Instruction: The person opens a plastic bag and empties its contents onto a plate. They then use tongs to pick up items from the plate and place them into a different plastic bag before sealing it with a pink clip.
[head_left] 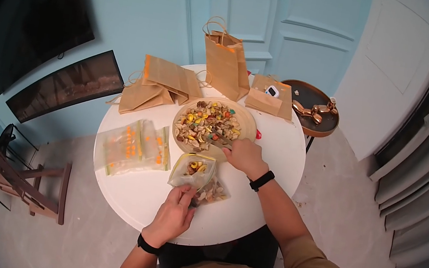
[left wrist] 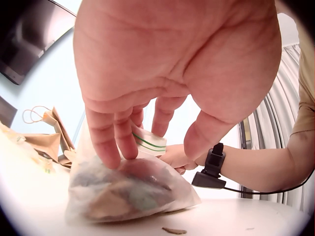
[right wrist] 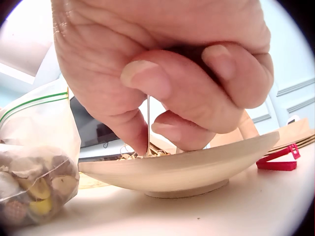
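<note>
A pale wooden bowl (head_left: 253, 120), filled with a mix (head_left: 211, 119) of beige chip-like, yellow and other coloured pieces, stands mid-table. Over its near right side, my right hand (head_left: 247, 158) pinches a thin metal utensil (right wrist: 148, 118) between thumb and fingers; the utensil's lower end sits among the pieces. In front of the bowl stands a clear zip bag (head_left: 180, 175), mouth open, with similar pieces inside. My left hand (head_left: 172, 218) is at the bag's near side, its extended fingertips (left wrist: 106, 152) touching the plastic. The left thumb is spread apart from those fingers.
Flat zip bags (head_left: 136, 149) with orange print lie on the left. Along the back are an upright paper bag (head_left: 225, 68), folded paper bags (head_left: 158, 80) and a white timer (head_left: 272, 91). A red clip (right wrist: 277, 165) lies beside the bowl. A side stand (head_left: 327, 130) is beyond.
</note>
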A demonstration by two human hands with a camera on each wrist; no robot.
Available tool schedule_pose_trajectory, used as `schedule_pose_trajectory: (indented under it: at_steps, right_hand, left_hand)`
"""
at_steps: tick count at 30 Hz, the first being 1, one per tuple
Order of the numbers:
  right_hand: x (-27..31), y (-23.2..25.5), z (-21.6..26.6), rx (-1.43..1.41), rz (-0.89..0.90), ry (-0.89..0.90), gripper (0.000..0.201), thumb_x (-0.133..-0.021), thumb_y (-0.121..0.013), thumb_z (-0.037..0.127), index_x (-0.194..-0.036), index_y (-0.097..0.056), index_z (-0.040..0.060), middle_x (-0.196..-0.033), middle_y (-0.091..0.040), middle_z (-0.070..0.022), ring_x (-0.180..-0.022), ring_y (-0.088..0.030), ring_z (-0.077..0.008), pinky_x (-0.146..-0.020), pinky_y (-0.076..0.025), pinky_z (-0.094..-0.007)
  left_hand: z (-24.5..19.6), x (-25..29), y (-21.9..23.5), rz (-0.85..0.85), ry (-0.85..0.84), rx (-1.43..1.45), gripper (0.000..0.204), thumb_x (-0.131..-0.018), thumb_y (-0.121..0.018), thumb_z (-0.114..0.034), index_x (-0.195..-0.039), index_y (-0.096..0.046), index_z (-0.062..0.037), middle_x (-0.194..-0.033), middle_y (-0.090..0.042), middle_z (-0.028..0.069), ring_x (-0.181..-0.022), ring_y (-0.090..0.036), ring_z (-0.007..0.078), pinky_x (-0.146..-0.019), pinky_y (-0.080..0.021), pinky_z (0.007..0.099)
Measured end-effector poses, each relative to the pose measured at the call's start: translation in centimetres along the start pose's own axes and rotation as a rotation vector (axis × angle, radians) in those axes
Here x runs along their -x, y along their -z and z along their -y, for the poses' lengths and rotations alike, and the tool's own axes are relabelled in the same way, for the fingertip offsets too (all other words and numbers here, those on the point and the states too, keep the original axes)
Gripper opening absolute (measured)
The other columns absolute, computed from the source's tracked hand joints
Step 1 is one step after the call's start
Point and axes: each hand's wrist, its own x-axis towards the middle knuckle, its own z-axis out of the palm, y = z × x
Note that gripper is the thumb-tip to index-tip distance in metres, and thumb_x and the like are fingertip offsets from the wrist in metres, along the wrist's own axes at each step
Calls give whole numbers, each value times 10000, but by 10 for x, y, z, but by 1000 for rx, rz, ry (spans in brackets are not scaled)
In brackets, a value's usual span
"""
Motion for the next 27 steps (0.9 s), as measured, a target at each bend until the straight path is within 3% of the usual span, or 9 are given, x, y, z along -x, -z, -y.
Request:
schedule_pose_trajectory:
  at_steps: [5,11,27]
  right_hand:
    - [0,8,3,13,48,-47,409,-883,-672,423,-883,-733,19,-870,-709,-196,-816,-710,-368,-719,-563,-466]
    - [-6,5,2,-6,-45,20,410,-877,-683,422,-890,-734,15,-881,-710,-202,-813,-703,-392,-718,-553,-483]
    - [-23,-2,-4,21,53,16,438,-901,-647,465,-921,-730,36,-870,-710,-209,-855,-693,-389,-740,-552,-483]
  left_hand:
    - [0,0,0,-1,-9,-8,558,-804,-708,-15,-1321,-504,22,-1297,-503,248,-1175,-535,438,-983,-488,442]
    - [1,0,0,-7,-13,-17,561,-791,-722,-21,-1310,-510,13,-1296,-498,242,-1168,-540,435,-976,-493,442]
    - [5,2,-1,-14,-17,-8,566,-774,-742,-26,-1297,-529,2,-1295,-493,231,-1151,-552,421,-967,-504,430]
